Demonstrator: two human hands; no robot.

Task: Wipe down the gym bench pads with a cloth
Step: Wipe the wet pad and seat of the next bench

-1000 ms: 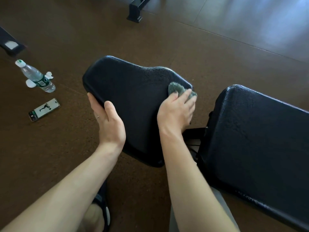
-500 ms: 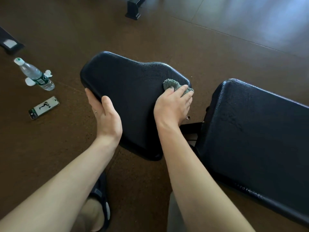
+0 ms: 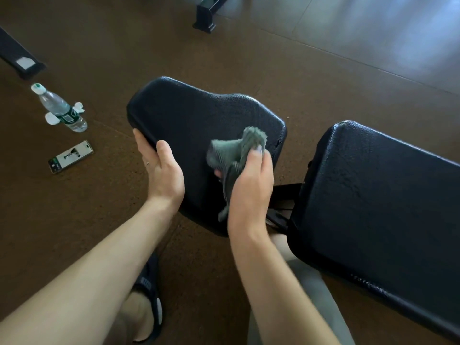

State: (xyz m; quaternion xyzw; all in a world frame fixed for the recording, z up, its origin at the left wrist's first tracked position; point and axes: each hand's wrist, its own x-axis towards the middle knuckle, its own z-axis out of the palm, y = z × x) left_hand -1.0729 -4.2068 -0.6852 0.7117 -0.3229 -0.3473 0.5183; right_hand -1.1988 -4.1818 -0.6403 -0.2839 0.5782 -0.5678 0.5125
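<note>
A black seat pad [image 3: 199,120] sits in the middle, with a longer black back pad [image 3: 378,202] to its right. My left hand [image 3: 161,173] grips the seat pad's left edge, thumb on top and fingers under the rim. My right hand [image 3: 249,188] holds a crumpled grey cloth [image 3: 234,155] lifted just over the right part of the seat pad; the cloth hangs loose from my fingers.
A plastic water bottle [image 3: 61,109] and a phone [image 3: 71,156] lie on the brown floor at left. Black equipment feet stand at far left [image 3: 20,61] and top centre [image 3: 206,16]. My sandalled foot [image 3: 146,302] is below the seat pad.
My right hand went from pressing the cloth flat at the seat pad's far right corner to pulling back and lifting it, bunched in the fingers. My left hand kept its grip.
</note>
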